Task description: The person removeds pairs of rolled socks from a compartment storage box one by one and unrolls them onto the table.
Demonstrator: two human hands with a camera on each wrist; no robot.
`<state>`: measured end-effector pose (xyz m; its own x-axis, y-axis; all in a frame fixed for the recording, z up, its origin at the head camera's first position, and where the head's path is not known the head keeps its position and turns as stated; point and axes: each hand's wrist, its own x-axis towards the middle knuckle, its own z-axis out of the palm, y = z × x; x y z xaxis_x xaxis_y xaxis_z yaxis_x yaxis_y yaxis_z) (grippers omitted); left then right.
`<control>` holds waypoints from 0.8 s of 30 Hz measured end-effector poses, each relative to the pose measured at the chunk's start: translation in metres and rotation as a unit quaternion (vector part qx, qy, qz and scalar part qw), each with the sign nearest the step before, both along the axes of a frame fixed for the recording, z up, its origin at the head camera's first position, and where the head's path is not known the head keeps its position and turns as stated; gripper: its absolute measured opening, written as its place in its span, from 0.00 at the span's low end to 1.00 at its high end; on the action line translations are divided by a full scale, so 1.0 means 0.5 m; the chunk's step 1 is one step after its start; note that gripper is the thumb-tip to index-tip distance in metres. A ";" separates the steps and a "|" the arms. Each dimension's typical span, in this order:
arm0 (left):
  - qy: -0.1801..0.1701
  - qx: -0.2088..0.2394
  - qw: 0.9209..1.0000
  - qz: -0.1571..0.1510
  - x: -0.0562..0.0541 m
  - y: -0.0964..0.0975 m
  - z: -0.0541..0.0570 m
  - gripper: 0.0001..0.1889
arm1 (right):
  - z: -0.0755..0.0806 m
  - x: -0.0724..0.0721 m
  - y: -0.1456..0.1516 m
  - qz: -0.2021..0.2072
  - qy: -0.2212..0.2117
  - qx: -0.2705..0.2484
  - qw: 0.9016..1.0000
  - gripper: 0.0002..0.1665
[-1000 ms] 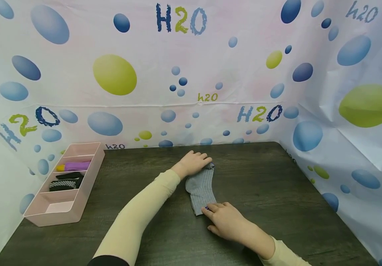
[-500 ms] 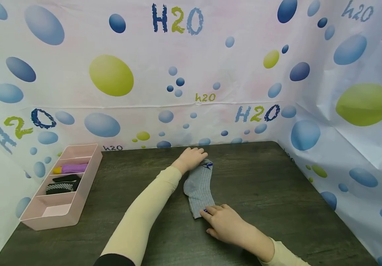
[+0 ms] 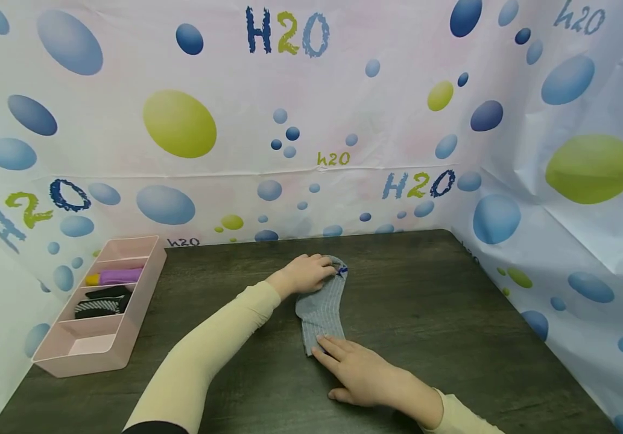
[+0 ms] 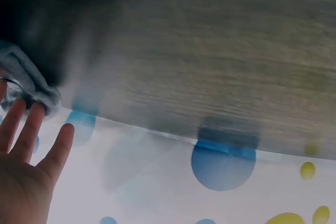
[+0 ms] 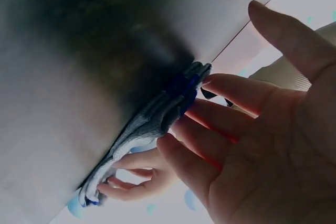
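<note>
A grey ribbed sock [image 3: 322, 310] with a small blue mark near its far end lies flat on the dark wooden table. My left hand [image 3: 304, 274] rests on the sock's far part, and in the left wrist view its fingers [image 4: 58, 153] look spread and fairly straight. At the near end, my right hand [image 3: 357, 371] touches the sock with extended fingers, the thumb held apart. From the right wrist, the sock [image 5: 142, 129] appears edge-on, layered, with blue patches, against the fingertips. Part of each end is covered by the hands.
A pink divided box [image 3: 121, 349] stands at the left side of the table. Its compartments hold a purple and yellow rolled item [image 3: 118, 276] and dark, partly striped folded items [image 3: 102, 304]. Patterned sheeting [image 3: 268, 120] rises behind and at the right.
My left hand has moved from the sock's far tip slightly nearer and onto its top, uncovering the blue mark. My right hand lies slightly lower and flatter over the near end.
</note>
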<state>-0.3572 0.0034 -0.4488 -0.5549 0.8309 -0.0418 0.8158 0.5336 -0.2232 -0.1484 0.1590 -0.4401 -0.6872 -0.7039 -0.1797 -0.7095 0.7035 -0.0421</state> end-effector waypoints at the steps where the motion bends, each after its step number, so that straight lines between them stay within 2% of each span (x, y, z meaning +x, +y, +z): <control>1: -0.007 0.002 1.000 0.005 0.000 -0.002 0.001 0.21 | 0.000 0.001 0.000 0.004 -0.001 -0.001 1.000 0.46; 7: -0.069 0.004 0.997 0.037 -0.006 -0.008 0.012 0.25 | 0.001 0.005 0.001 0.010 -0.005 0.004 1.000 0.46; 12: -0.131 0.003 0.987 0.091 -0.013 -0.004 0.016 0.32 | 0.003 0.005 0.002 0.011 0.003 0.008 1.000 0.45; 15: -0.158 -0.004 0.981 0.110 -0.014 0.001 0.018 0.34 | 0.004 0.006 0.002 0.012 0.007 0.008 1.000 0.44; 20: -0.173 -0.012 0.977 0.128 -0.012 0.011 0.018 0.34 | 0.007 0.005 0.002 0.008 0.003 0.010 1.000 0.44; 24: -0.160 -0.003 0.979 0.128 -0.007 0.011 0.014 0.32 | 0.011 0.004 0.003 0.006 -0.003 0.009 1.000 0.43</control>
<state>-0.3608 0.0089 -0.4418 -0.7021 0.6660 -0.2518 0.6845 0.7287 0.0187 -0.1465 0.1607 -0.4345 -0.6779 -0.7084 -0.1965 -0.7176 0.6957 -0.0326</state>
